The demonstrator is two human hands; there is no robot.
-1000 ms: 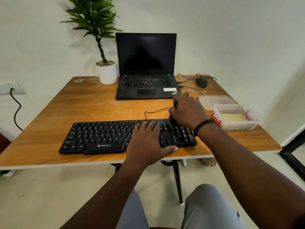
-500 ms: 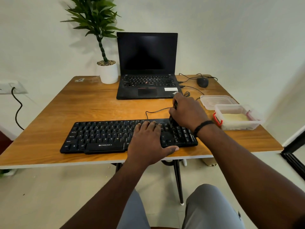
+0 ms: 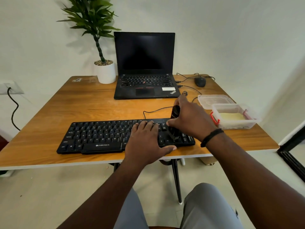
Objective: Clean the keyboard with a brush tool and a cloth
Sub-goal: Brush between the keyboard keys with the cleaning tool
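**While We Brush, We Brace**

As we press our left hand (image 3: 145, 142) flat, fingers straight, on the black keyboard (image 3: 99, 136), we judge it is there to stop the board sliding on the smooth wooden worktop (image 3: 82, 109). Just right of it, our right hand (image 3: 191, 119) curls round the dark, cylindrical brush tool (image 3: 175, 123), tip down among the matte right-end keys. Beyond that hand sits a clear plastic box (image 3: 247, 124) holding something pale yellow, perhaps the cloth. Farthest, ahead of both hands, stands an open laptop (image 3: 145, 66).
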